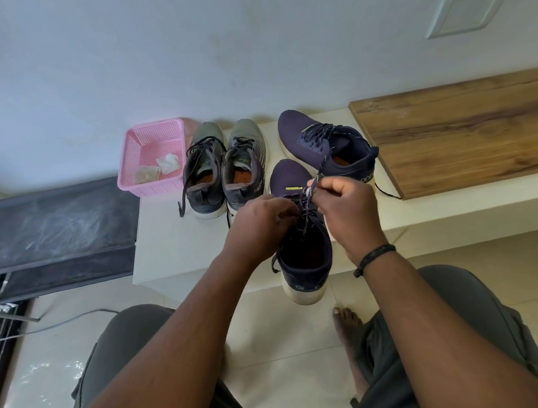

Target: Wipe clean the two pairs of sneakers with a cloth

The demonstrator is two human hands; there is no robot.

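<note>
- Watching from the head view, the risk sits in the laces: both hands work at the laces [306,207] of the near navy sneaker [302,233], whose heel juts past the edge of the white tabletop [168,244], so a hard tug could tip it off onto the floor.
- A second risk, as I judge it: no wiping is under way, and the cloth [168,163] lies well apart in the pink basket [153,158], beyond the grey pair.
- The left hand [256,227] has its fingers curled into the lacing at the tongue, pinching it as far as can be seen.
- The right hand [345,207] pinches a lace end, lifted just above the shoe.
- The near navy sneaker lies directly under and between the hands; its mate [324,144] stands behind it, beside the wooden board [464,130].
- The grey pair [226,168] stands side by side between the basket and the navy shoes, untouched.
</note>
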